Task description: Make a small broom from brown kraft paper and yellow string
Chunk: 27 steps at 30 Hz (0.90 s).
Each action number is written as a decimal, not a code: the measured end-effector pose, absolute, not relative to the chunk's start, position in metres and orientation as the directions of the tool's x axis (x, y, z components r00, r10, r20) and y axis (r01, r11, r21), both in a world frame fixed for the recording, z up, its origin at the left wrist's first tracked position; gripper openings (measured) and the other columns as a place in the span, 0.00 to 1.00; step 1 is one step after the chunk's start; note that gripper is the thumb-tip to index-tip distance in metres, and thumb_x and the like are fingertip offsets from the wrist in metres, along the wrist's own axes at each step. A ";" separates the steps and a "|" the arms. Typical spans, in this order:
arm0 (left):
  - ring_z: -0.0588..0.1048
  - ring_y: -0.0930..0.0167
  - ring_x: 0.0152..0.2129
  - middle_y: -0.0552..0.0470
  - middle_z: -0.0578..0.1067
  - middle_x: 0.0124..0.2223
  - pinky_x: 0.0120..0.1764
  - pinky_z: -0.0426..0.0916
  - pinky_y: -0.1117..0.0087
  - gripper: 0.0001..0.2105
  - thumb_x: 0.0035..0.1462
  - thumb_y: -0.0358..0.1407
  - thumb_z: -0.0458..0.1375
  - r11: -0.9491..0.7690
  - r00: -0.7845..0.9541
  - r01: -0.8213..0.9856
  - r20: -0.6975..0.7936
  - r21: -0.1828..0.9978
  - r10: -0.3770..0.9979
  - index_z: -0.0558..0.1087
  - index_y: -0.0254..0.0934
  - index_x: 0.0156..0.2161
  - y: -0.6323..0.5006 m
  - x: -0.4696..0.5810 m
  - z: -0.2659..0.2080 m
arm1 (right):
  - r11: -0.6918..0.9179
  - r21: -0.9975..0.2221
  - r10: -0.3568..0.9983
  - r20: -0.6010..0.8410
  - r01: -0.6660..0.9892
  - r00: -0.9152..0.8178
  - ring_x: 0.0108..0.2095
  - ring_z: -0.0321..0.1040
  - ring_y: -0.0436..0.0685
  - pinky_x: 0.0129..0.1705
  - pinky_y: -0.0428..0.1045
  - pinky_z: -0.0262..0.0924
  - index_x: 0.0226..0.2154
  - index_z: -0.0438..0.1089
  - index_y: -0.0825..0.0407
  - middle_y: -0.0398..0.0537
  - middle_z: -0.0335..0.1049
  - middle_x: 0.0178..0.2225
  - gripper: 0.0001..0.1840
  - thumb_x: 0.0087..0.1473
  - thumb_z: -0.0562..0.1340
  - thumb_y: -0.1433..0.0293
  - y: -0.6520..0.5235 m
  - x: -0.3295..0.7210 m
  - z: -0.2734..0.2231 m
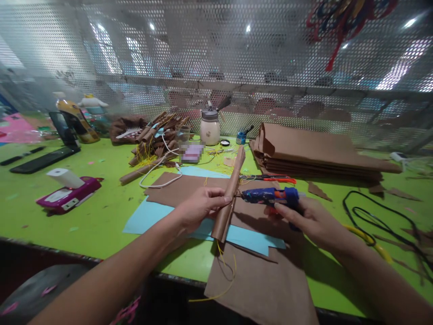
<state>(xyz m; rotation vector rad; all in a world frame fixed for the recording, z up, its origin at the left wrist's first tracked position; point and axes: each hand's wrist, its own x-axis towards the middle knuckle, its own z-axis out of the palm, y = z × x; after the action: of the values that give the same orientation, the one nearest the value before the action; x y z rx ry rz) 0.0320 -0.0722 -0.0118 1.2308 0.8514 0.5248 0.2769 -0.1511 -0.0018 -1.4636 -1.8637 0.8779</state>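
My left hand [206, 205] is closed on a rolled brown paper tube [230, 194], thumb on top of it. The tube stands at a tilt, and a yellow string [226, 280] trails from its lower end. In my right hand [304, 216] is a blue hot glue gun [272, 197], gripped by its handle, its nozzle at or very near the tube's right side; whether it touches I cannot tell. Beneath them lie brown paper sheets [260, 280] and light blue paper [250, 239]. A red-handled cutter or similar tool [277, 179] rests just behind the glue gun.
Folded brown paper [314, 149] is stacked at the back right. Several finished-looking rolls [149, 140] are heaped at back left, near a jug [209, 128]. A purple power strip [71, 194] stands left; a black cable [379, 212] loops at right. The table edge runs in front.
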 end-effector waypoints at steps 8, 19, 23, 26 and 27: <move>0.68 0.74 0.25 0.51 0.72 0.30 0.28 0.59 0.74 0.14 0.43 0.40 0.64 0.304 0.614 0.070 -0.281 0.950 0.738 0.73 0.32 0.34 -0.071 0.031 -0.012 | 0.215 -0.685 0.976 0.139 0.696 -0.165 0.27 0.67 0.55 0.26 0.47 0.61 0.30 0.71 0.54 0.49 0.71 0.26 0.20 0.56 0.54 0.56 -0.156 0.276 -0.004; 0.69 0.74 0.23 0.53 0.71 0.27 0.29 0.62 0.73 0.13 0.43 0.38 0.64 0.346 0.597 0.038 -0.299 0.937 0.744 0.72 0.31 0.34 -0.070 0.031 -0.010 | 0.273 -0.732 0.939 0.060 0.624 -0.339 0.36 0.68 0.58 0.37 0.49 0.64 0.38 0.71 0.49 0.49 0.72 0.37 0.14 0.56 0.55 0.59 -0.169 0.275 0.000; 0.67 0.76 0.22 0.54 0.71 0.27 0.29 0.61 0.73 0.13 0.43 0.39 0.64 0.332 0.576 0.036 -0.291 0.943 0.764 0.73 0.33 0.35 -0.069 0.029 -0.010 | 0.216 -0.819 0.954 0.061 0.531 -0.295 0.30 0.69 0.56 0.31 0.47 0.65 0.33 0.72 0.53 0.49 0.73 0.31 0.17 0.55 0.55 0.58 -0.166 0.280 0.001; 0.68 0.74 0.25 0.52 0.73 0.31 0.31 0.61 0.73 0.14 0.44 0.40 0.64 0.305 0.585 0.051 -0.276 0.951 0.763 0.74 0.34 0.36 -0.070 0.028 -0.008 | 0.183 -0.815 0.977 0.086 0.550 -0.196 0.26 0.67 0.53 0.26 0.45 0.62 0.27 0.70 0.54 0.47 0.71 0.25 0.19 0.56 0.54 0.57 -0.159 0.281 0.001; 0.69 0.74 0.27 0.51 0.73 0.33 0.32 0.60 0.73 0.15 0.44 0.40 0.64 0.290 0.593 0.059 -0.268 0.955 0.759 0.74 0.34 0.37 -0.071 0.028 -0.007 | 0.178 -0.811 0.978 0.083 0.557 -0.190 0.26 0.67 0.52 0.26 0.44 0.61 0.26 0.70 0.54 0.47 0.70 0.24 0.20 0.56 0.54 0.56 -0.157 0.281 0.001</move>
<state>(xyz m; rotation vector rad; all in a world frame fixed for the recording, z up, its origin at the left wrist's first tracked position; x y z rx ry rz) 0.0282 -0.0715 -0.0073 1.2035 0.8378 0.5479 0.2813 -0.1570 0.0010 -1.4467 -1.8342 0.8657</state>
